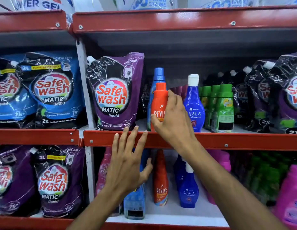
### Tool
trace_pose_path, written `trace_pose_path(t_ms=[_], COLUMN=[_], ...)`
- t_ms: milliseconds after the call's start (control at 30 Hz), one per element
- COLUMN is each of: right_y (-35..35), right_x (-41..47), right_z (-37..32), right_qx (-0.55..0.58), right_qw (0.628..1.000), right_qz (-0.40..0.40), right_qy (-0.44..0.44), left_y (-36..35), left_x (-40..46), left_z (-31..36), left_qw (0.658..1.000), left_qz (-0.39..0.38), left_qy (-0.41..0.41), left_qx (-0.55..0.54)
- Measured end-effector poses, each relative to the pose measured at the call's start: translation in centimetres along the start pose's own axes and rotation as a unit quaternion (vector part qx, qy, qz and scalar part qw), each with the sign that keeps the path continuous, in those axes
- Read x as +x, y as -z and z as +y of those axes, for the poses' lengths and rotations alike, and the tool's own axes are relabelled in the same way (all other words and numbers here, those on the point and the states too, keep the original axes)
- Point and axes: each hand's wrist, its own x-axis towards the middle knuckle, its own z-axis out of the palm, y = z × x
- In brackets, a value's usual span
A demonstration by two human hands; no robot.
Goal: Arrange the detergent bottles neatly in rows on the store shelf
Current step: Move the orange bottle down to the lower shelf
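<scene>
- Left hand point(127, 165): nearest the camera, fingers spread, holding nothing. It hovers before the red metal shelf lip point(227, 141), fingertips at the lip's upper edge.
- Right hand point(173, 117): clamped on the orange plastic bottle with the white "Revive" label point(159, 103), thumb at the bottle's 7 o'clock, fingers wrapping its 3 o'clock side.
- Orange bottle: upright, long axis 12-to-6 o'clock, standing at the shelf's front edge.
- Light blue capped bottle point(158, 74): directly behind.
- Open room: a gap at 9 o'clock toward the purple "Safe Wash" pouch point(114, 92); the dark blue white-capped "Ujala" bottle point(194, 103) crowds 3 o'clock.
- Judgement: squaring needs only the right hand.
</scene>
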Motion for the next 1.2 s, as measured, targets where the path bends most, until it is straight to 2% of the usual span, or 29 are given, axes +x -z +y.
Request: trace_pose_path(t_ms=[133,233,500,567,633,800,1000,1200], right_y=[-0.7,-0.9,4.3,6.0,6.6,1.9,-7.0,-11.3], right_x=[1.0,1.0,-2.2,-4.2,-7.1,-14.3,-18.8,-20.2], right_z=[0.2,0.6,-0.5,-0.1,0.8,4.5,9.1,10.8], right_qx=[0.005,0.027,0.132,0.171,0.200,0.228,0.162,0.113], right_qw=[0.998,0.997,0.978,0.976,0.977,0.965,0.958,0.949], right_qz=[-0.022,-0.007,0.164,0.134,0.070,-0.077,-0.151,-0.201], right_qy=[-0.066,-0.068,-0.005,-0.004,-0.024,-0.106,-0.182,-0.214], left_y=[-0.7,-1.2,-1.8,-2.0,-2.1,-2.3,-2.3,-2.0], left_x=[-0.3,-0.4,-0.5,-0.5,-0.5,-0.4,-0.5,-0.5], left_z=[-0.4,-0.7,-1.0,-1.0,-1.0,-1.0,-0.7,-0.5], left_qw=[1.000,1.000,0.999,0.999,0.998,0.997,0.998,0.999], left_qz=[-0.006,0.000,0.026,0.039,0.047,0.063,0.059,0.044], left_qy=[-0.013,-0.022,-0.031,-0.033,-0.038,-0.041,-0.034,-0.026], left_qx=[0.008,0.019,0.015,0.010,0.005,0.002,0.005,0.004])
